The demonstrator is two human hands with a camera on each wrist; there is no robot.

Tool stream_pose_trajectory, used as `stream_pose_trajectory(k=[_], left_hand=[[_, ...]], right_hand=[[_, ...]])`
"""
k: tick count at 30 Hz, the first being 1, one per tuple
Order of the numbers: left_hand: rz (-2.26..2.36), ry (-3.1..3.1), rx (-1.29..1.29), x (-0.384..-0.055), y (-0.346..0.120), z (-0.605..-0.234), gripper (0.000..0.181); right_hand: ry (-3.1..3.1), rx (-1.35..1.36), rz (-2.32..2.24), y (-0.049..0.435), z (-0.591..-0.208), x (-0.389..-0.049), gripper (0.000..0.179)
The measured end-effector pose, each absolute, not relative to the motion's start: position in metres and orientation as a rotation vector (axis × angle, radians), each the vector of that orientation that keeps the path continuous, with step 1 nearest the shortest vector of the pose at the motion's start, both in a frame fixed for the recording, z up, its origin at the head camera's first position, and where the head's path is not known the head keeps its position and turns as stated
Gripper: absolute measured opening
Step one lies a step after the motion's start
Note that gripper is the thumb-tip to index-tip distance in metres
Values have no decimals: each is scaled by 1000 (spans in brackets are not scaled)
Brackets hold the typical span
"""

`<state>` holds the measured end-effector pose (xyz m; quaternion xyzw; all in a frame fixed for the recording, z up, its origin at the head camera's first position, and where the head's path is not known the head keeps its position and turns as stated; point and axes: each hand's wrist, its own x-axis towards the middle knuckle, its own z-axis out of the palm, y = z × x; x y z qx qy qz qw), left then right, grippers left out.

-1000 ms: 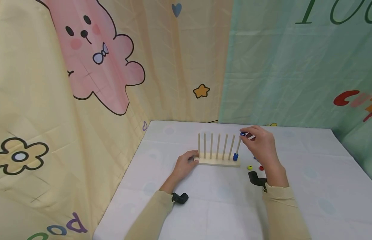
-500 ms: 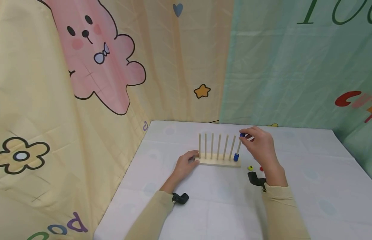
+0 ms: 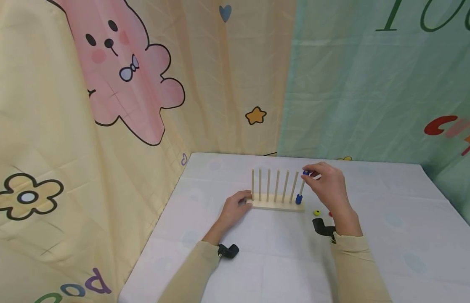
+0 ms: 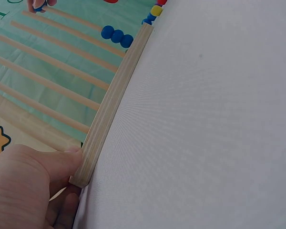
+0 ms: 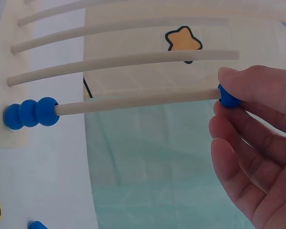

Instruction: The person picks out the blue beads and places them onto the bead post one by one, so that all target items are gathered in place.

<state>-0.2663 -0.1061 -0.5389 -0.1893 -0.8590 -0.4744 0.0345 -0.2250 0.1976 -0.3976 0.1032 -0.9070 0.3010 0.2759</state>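
My left hand point(image 3: 235, 208) grips the left end of a pale wooden base point(image 3: 276, 206), thumb on one face and fingers beneath in the left wrist view. Several thin wooden pegs point(image 5: 133, 62) rise from it in a row. Three blue beads point(image 5: 47, 111) are stacked at the foot of the rightmost peg. At that peg's top, my right hand point(image 3: 329, 185) pinches another blue bead point(image 5: 229, 97) between thumb and index finger. The peg's tip meets this bead, and the fingers partly cover it. The other pegs carry no beads.
On the white-covered table point(image 3: 265, 261), a yellow bead point(image 3: 317, 213) and a red bead point(image 3: 330, 213) lie right of the base, partly near the right forearm. A loose blue bead point(image 5: 37, 225) shows in the right wrist view. Printed curtains point(image 3: 227, 84) hang behind.
My right hand has come down slightly with the blue bead at the peg's top. The left hand keeps its grip on the base.
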Motion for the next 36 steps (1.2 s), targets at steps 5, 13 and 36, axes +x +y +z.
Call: stream_pose_trajectory(k=[5, 13, 36], left_hand=[[-1447, -2650, -577, -266, -106, -537, 30], [-1440, -2656, -582, -267, -106, -538, 30], [-1448, -2635, -595, -267, -107, -540, 29]], right_hand=[[-2442, 241, 857, 197, -400, -225, 20], [-2476, 195, 922, 198, -407, -226, 30], [-2564, 141, 942, 199, -428, -227, 18]])
